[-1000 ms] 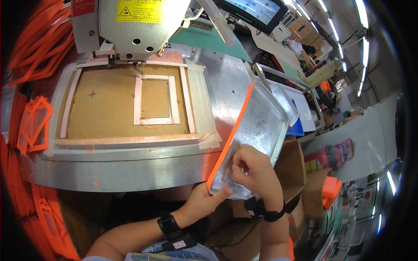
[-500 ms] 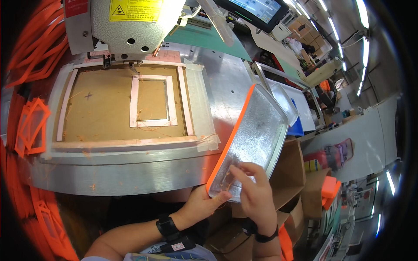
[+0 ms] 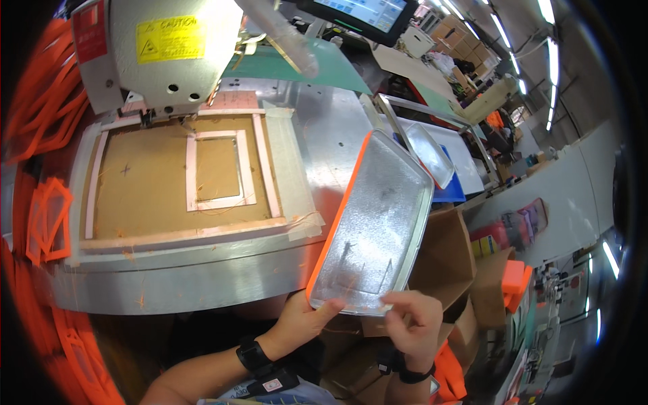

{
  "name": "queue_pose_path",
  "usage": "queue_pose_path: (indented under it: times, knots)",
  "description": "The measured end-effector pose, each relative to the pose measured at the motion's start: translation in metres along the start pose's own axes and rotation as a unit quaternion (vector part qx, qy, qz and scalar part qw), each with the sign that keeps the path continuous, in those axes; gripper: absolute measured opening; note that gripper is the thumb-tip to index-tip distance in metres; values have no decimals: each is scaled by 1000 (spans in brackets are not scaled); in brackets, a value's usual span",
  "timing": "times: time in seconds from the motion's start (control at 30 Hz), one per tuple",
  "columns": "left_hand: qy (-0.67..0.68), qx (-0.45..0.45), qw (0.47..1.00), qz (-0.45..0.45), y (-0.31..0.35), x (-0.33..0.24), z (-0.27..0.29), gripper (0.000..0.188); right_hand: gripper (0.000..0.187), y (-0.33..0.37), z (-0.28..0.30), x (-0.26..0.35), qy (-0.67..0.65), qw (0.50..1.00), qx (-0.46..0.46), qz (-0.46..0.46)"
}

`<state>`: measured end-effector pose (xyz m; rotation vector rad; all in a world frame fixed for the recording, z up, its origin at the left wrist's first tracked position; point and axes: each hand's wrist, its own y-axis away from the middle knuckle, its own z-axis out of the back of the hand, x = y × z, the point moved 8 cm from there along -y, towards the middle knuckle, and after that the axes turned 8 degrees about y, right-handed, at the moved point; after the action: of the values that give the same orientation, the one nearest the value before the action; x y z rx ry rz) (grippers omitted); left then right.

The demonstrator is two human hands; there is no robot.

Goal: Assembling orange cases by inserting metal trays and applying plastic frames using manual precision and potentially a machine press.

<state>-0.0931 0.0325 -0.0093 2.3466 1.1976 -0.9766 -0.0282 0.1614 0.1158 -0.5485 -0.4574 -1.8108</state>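
Note:
A shallow silvery tray-like piece (image 3: 378, 216) with a bright orange strip along its left side is tilted up in front of me. My left hand (image 3: 300, 320) grips its lower left corner, with the thumb over the near edge. Thin scraps and thread-like marks show on its lower surface. My right hand (image 3: 417, 325) is beside the lower right corner, fingers curled in and fingertips pinched close to the rim. Whatever may be between those fingertips is too small to make out.
A sewing machine head (image 3: 155, 57) stands over a brown template (image 3: 148, 169) with pale strips, on a metal table (image 3: 202, 287). Orange frames (image 3: 48, 223) lie at the left. Cardboard boxes (image 3: 439, 253), a blue tray (image 3: 451, 196) and a screen (image 3: 368, 17) are to the right.
My right hand has moved from over the silvery piece's surface to its lower right corner, and the fingers have curled in. My left hand keeps hold; the whole view has shifted slightly.

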Motion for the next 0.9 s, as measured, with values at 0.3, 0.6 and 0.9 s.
queue_pose_path:
  times: [0.3,0.6,0.9]
  knots:
    - [-51,56,985,156,12,-5,-13,41,33,29,-23,-11,290,908,-203,223]
    - [-666,271,695,-12,13,35,-41,47,36,62,59,-109,-682,623,-353,148]
    - [-633,384,620,259,23,104,4,38,30,56,31,-132,-838,521,-163,-8]
